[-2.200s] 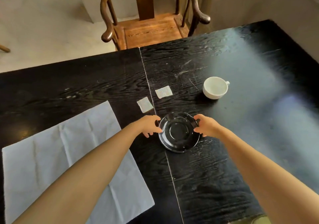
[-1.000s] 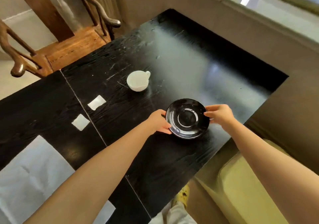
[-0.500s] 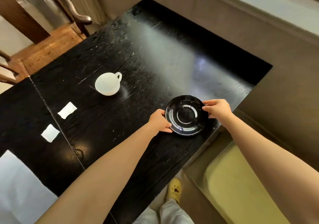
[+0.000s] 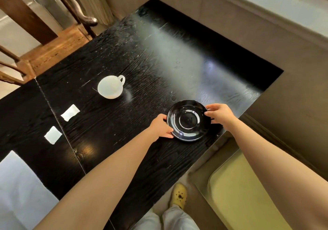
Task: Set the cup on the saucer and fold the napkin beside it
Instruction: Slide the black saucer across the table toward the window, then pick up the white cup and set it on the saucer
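Glossy black round ceramic saucer (image 4: 189, 120) near right edge of the black wood-grain table (image 4: 159, 66), gripped at opposite rim points: left hand (image 4: 162, 127) closed on left rim, right hand (image 4: 220, 113) on right rim. White handled ceramic cup (image 4: 110, 87) upright, well apart to the left. Pale blue cloth napkin (image 4: 19, 190) lies flat, unfolded, at far left.

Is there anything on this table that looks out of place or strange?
Nothing is spilled or broken. The black saucer, held by the left hand and right hand, sits close to the table's near edge. The white cup stands upright, apart from it. Two small white paper pieces lie loose beside the seam.
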### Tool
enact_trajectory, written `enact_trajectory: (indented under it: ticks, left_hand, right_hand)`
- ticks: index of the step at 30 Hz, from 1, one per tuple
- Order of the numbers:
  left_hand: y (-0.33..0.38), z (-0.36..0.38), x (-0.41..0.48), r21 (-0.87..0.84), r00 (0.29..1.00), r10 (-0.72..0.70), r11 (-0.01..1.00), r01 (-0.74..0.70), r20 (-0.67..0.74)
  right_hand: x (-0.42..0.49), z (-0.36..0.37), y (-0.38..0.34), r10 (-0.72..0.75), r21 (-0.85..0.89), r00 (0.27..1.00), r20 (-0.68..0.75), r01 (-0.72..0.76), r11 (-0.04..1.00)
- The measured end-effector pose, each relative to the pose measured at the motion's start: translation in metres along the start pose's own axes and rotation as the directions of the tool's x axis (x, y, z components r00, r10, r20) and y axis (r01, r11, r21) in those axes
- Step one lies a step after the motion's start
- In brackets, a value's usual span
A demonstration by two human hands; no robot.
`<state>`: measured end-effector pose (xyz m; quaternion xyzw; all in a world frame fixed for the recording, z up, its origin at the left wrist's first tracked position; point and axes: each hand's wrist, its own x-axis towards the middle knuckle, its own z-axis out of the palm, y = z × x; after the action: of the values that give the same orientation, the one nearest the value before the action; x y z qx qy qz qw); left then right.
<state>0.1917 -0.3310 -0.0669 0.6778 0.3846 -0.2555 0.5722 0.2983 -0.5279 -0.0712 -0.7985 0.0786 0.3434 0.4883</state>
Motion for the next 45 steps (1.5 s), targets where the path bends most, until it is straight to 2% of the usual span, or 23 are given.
enact_trajectory:
  ticks: [2,4,6,8,12,16,20,23,28,30,33,36,39,42,45]
  left_hand:
    - [0.001,0.0,-0.001,0.036,1.0,0.01,0.999,-0.009,-0.021]
    - [0.003,-0.006,-0.005,0.048,0.999,-0.009,0.999,0.01,-0.033]
    - [0.005,-0.018,-0.01,0.082,0.999,-0.028,0.996,0.03,-0.022]
    - [0.005,-0.035,-0.013,0.141,1.0,-0.028,0.99,0.028,-0.004]
    - [0.002,-0.076,-0.023,0.235,1.0,-0.013,0.972,0.017,-0.019]
    - [-0.002,-0.12,-0.034,0.395,0.999,-0.031,0.918,0.04,-0.03]
    - [-0.005,-0.165,-0.043,0.535,0.997,-0.061,0.841,0.075,-0.044]
    - [-0.005,-0.196,-0.043,0.566,0.996,-0.063,0.82,0.084,-0.057]
    - [-0.009,-0.24,-0.03,0.546,0.993,-0.041,0.832,0.096,-0.112]
    - [-0.012,-0.254,-0.021,0.527,0.991,-0.041,0.844,0.102,-0.126]
    - [-0.014,-0.27,-0.005,0.507,0.991,-0.029,0.857,0.092,-0.131]
    - [-0.013,-0.279,0.014,0.492,0.993,-0.014,0.868,0.071,-0.119]
    - [-0.01,-0.282,0.035,0.454,0.993,0.015,0.89,0.039,-0.115]
    - [-0.01,-0.281,0.052,0.376,0.987,0.12,0.924,-0.07,-0.111]
    - [-0.013,-0.278,0.066,0.244,0.968,0.222,0.952,-0.188,-0.12]
  right_hand:
    - [0.002,0.0,-0.005,0.019,-0.076,1.0,0.018,-0.018,0.997]
    - [0.006,0.001,-0.014,0.028,-0.235,0.999,0.017,-0.023,0.972]
    - [0.01,0.004,-0.026,-0.021,-0.494,1.0,-0.003,0.016,0.869]
    - [0.011,0.011,-0.043,-0.106,-0.689,0.994,-0.006,0.073,0.721]
    - [0.009,0.038,-0.083,-0.161,-0.812,0.975,0.156,0.219,0.541]
    - [0.01,0.077,-0.12,-0.143,-0.833,0.931,0.335,0.363,0.416]
    - [0.016,0.114,-0.152,-0.094,-0.823,0.895,0.436,0.439,0.361]
    - [0.021,0.14,-0.177,-0.063,-0.817,0.866,0.497,0.491,0.303]
    - [0.037,0.18,-0.214,0.069,-0.833,0.84,0.538,0.516,0.2]
    - [0.046,0.193,-0.228,0.078,-0.841,0.847,0.525,0.504,0.196]
    - [0.062,0.211,-0.242,0.045,-0.836,0.855,0.517,0.493,0.241]
    - [0.08,0.225,-0.247,-0.003,-0.837,0.847,0.532,0.526,0.155]
    - [0.097,0.236,-0.245,-0.073,-0.822,0.836,0.545,0.549,0.152]
    - [0.111,0.248,-0.241,-0.117,-0.778,0.799,0.589,0.6,0.184]
    - [0.119,0.26,-0.234,-0.162,-0.728,0.747,0.645,0.665,0.168]
